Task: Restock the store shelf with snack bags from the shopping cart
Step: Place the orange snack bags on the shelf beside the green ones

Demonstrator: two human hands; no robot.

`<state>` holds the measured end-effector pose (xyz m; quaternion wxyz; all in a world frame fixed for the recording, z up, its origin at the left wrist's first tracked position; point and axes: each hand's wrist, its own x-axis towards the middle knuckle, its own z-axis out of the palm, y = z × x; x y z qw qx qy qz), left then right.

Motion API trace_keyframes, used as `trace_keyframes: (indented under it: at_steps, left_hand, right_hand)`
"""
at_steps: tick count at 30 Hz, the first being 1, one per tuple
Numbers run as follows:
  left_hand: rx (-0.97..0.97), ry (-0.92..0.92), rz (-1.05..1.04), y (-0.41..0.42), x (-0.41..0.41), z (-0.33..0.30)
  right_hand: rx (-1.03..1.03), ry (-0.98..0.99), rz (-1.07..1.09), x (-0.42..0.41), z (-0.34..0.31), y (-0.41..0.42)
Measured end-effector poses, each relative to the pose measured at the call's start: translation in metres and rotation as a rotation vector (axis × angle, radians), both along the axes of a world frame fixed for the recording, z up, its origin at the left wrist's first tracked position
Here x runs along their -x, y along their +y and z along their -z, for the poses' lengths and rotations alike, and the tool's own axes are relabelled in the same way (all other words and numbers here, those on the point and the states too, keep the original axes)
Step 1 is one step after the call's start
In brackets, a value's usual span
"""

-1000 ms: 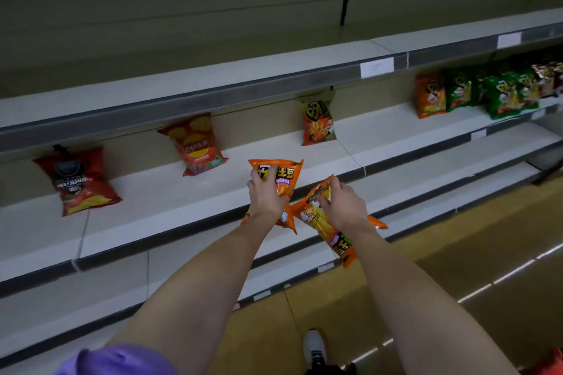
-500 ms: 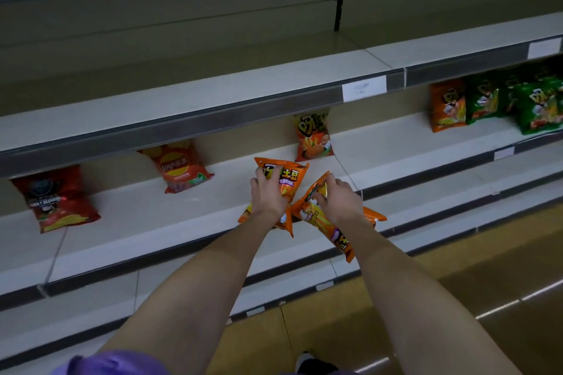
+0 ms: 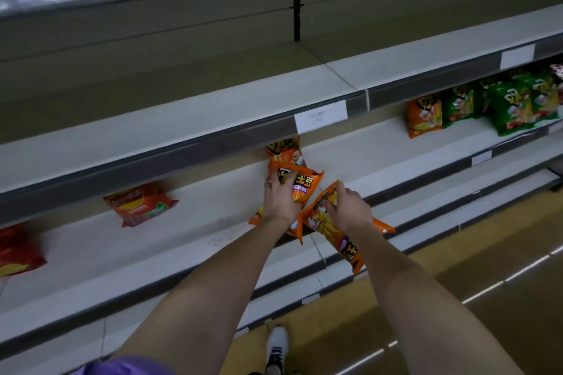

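My left hand [image 3: 280,202] grips an orange snack bag [image 3: 304,187] held upright over the middle shelf [image 3: 213,222], right in front of another orange bag [image 3: 285,151] that stands at the shelf's back under the shelf above. My right hand [image 3: 347,210] grips a second orange snack bag [image 3: 335,233] by its top end; this bag hangs tilted, its lower end out past the shelf's front edge. The two held bags touch each other. The shopping cart is out of view.
On the same shelf lie a red chip bag [image 3: 140,204] and, at the far left, another red bag [image 3: 18,253]. Orange [image 3: 423,116] and green bags [image 3: 518,106] stand at the right. Lower shelves [image 3: 396,216] jut out below. My shoe [image 3: 277,347] stands on yellow floor.
Both hands have carried their orange bags forward and deeper over the middle shelf, close to the orange bag at its back. The view has shifted to the left and nearer the shelf.
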<state>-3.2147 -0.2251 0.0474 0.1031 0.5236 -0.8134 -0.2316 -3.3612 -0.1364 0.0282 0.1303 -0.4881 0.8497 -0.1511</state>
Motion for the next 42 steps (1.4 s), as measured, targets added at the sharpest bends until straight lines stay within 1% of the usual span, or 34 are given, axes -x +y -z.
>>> trace_keyframes:
  at_steps: [7,12,16,22,25,27,29,33,37,39,42]
  left_hand:
    - [-0.038,0.035,0.139,-0.028,0.082,-0.005]
    - [-0.023,0.053,0.212,-0.039,0.146,-0.013]
    - [-0.076,0.086,0.164,-0.042,0.188,-0.007]
    - [-0.095,0.114,0.061,-0.05,0.27,0.005]
    - [-0.098,0.101,-0.028,-0.042,0.307,0.01]
    - [-0.103,0.095,-0.051,-0.032,0.33,0.013]
    - [-0.116,0.115,-0.076,-0.026,0.355,0.008]
    - [-0.144,0.126,-0.136,-0.016,0.383,0.003]
    - [-0.117,0.117,-0.126,-0.022,0.402,0.0]
    - [-0.112,0.108,-0.115,-0.025,0.41,0.0]
    - [-0.09,0.107,-0.055,-0.028,0.42,0.001]
  right_hand:
    - [-0.011,0.051,0.104,0.064,-0.011,-0.007]
    - [0.046,0.096,0.209,0.121,-0.021,-0.013]
    - [0.016,0.092,0.195,0.162,-0.014,-0.013]
    - [0.041,0.072,0.132,0.257,-0.008,-0.026]
    - [0.029,0.07,0.06,0.303,-0.011,-0.029]
    - [-0.002,0.049,0.019,0.33,-0.01,-0.024]
    - [-0.01,0.011,0.017,0.362,-0.008,-0.022]
    - [-0.029,-0.013,0.006,0.399,-0.014,-0.019]
    - [-0.013,-0.01,-0.028,0.417,-0.018,-0.024]
    - [-0.008,-0.006,-0.006,0.426,-0.019,-0.023]
    - [-0.023,-0.051,0.037,0.44,-0.016,-0.021]
